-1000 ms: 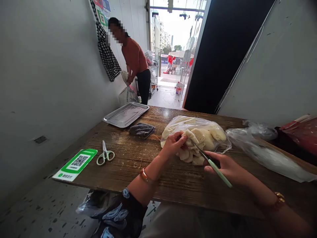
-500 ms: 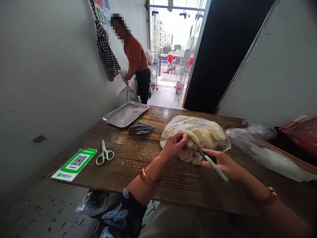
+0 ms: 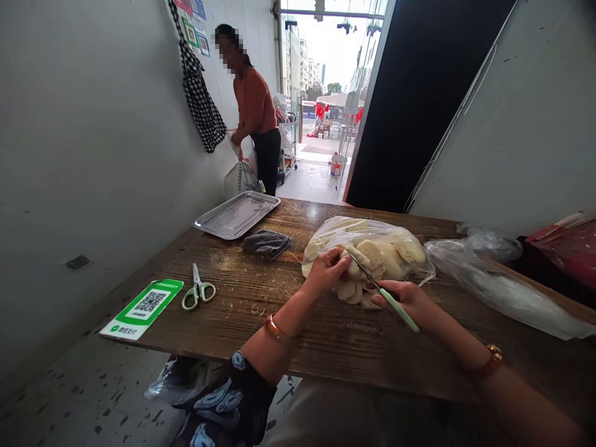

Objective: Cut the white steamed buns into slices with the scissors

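Observation:
Between the fingers of my left hand (image 3: 331,268) is a pale, round bread-like piece (image 3: 354,266). My right hand (image 3: 406,299) is closed around the light green handle of a knife (image 3: 399,309), whose thin blade lies against that piece. Behind both hands, a clear plastic bag (image 3: 344,228) holds several similar pale rounds (image 3: 371,253), some with a porous surface. More pale pieces (image 3: 350,292) lie at the bag's near side, below my hands. My left fingertips are partly hidden by the piece.
Scissors (image 3: 198,292) lie left, beside a green QR-code card (image 3: 144,308). A grey cloth (image 3: 267,243) and metal tray (image 3: 237,215) are farther back. Loose plastic bags (image 3: 507,295) lie right on the wooden table (image 3: 261,329). Beyond, a person (image 3: 256,105) grips a filled bag (image 3: 241,178).
The knife and my right hand have shifted slightly left and up. The held piece has tilted in my left hand. The person beyond the table has straightened a little, still holding the bag.

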Tool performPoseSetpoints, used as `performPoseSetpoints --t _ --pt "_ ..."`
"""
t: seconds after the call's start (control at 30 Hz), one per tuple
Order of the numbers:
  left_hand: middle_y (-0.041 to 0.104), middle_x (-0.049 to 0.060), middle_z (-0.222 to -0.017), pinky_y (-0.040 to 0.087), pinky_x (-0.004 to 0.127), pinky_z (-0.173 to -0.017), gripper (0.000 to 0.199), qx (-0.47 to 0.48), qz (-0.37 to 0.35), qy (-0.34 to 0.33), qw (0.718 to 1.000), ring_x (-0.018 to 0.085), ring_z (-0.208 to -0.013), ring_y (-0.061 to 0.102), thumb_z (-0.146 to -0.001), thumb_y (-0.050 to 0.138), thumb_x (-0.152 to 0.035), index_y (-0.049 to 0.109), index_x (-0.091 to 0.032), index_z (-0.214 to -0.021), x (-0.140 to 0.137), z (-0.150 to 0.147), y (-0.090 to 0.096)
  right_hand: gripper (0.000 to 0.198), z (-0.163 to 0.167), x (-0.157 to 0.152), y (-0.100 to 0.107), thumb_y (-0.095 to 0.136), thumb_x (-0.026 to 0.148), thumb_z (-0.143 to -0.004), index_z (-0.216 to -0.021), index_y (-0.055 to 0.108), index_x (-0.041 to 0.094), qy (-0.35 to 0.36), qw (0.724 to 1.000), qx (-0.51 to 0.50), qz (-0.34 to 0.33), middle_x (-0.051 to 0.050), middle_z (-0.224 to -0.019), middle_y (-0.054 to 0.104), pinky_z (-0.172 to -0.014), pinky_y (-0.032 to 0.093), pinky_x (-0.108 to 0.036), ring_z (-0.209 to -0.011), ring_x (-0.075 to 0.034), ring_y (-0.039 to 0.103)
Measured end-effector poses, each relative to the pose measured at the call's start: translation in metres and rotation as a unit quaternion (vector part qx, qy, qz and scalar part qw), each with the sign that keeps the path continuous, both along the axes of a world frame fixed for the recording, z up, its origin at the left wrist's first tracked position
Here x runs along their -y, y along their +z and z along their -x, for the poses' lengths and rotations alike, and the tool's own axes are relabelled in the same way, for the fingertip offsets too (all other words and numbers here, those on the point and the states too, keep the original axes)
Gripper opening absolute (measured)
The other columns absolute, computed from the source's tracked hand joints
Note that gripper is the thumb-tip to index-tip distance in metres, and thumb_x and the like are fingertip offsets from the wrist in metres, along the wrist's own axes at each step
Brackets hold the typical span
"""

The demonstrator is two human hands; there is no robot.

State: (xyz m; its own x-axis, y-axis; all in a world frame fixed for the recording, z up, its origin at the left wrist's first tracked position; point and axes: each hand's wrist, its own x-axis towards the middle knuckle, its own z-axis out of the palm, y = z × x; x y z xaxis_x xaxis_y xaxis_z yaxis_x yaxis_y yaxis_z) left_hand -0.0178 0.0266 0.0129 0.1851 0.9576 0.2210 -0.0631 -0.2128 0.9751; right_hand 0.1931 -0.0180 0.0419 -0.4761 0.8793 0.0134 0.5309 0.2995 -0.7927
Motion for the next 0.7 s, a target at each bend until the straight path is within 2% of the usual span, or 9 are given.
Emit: performPoseSetpoints --t 0.07,0.13,0.33,0.5,0.6,0.7 --pt "0.055 -0.002 -0.06 0.042 0.022 -0.052 0.035 0.006 0.005 -0.005 1.0 0.01 -0.054 0.052 -0.08 0.065 -0.049 0.059 -0.016 -0.074 -0.001 0.0 -0.002 0.047 -0.001 -0.004 -0.003 0.064 0.062 -0.08 -0.082 0.07 0.016 -0.004 0.998 -0.012 0.058 0.002 -0.054 0.057 -0.043 0.04 -0.024 -0.047 -0.013 0.052" --pt "0.056 -0.002 -0.062 0.044 0.022 -0.052 0.036 0.022 0.013 -0.006 1.0 0.009 -0.054 0.052 -0.079 0.066 -0.05 0.059 -0.016 -0.075 -0.002 0.001 -0.004 0.051 -0.001 -0.007 -0.005 0.065 0.065 -0.077 -0.084 0.068 0.015 -0.006 0.993 -0.026 0.113 0.005 -0.049 0.053 -0.038 0.035 -0.023 -0.04 -0.011 0.048" --pt "0.06 -0.002 -0.066 0.05 0.023 -0.052 0.045 0.099 0.08 0.015 0.992 0.01 -0.054 0.055 -0.071 0.073 -0.057 0.058 -0.016 -0.082 -0.009 0.002 -0.009 0.053 -0.004 -0.004 -0.014 0.065 0.065 -0.08 -0.094 0.067 0.014 -0.03 0.981 -0.079 0.175 0.004 -0.053 0.058 -0.038 0.037 -0.021 -0.04 -0.009 0.05" --pt "0.063 -0.002 -0.069 0.051 0.022 -0.052 0.052 0.125 0.093 0.027 0.987 0.011 -0.056 0.06 -0.07 0.075 -0.058 0.059 -0.016 -0.096 -0.009 0.002 -0.008 0.061 -0.015 0.014 -0.021 0.071 0.064 -0.074 -0.107 0.069 0.012 -0.051 0.974 -0.118 0.184 0.003 -0.053 0.059 -0.038 0.037 -0.022 -0.041 -0.011 0.05" --pt "0.063 -0.002 -0.07 0.051 0.023 -0.053 0.058 0.136 0.089 0.032 0.986 0.011 -0.055 0.06 -0.069 0.075 -0.059 0.059 -0.017 -0.105 -0.01 0.002 -0.008 0.068 -0.027 0.031 -0.03 0.075 0.064 -0.071 -0.115 0.068 0.013 -0.11 0.966 -0.164 0.169 0.002 -0.055 0.059 -0.042 0.04 -0.024 -0.043 -0.012 0.051" --pt "0.062 -0.002 -0.069 0.05 0.023 -0.051 0.063 0.128 0.072 0.043 0.988 0.012 -0.056 0.06 -0.069 0.075 -0.059 0.059 -0.016 -0.112 -0.013 0.002 -0.01 0.071 -0.046 0.048 -0.049 0.073 0.066 -0.072 -0.121 0.065 0.014 -0.198 0.941 -0.227 0.156 0.002 -0.058 0.06 -0.041 0.038 -0.023 -0.044 -0.011 0.05"
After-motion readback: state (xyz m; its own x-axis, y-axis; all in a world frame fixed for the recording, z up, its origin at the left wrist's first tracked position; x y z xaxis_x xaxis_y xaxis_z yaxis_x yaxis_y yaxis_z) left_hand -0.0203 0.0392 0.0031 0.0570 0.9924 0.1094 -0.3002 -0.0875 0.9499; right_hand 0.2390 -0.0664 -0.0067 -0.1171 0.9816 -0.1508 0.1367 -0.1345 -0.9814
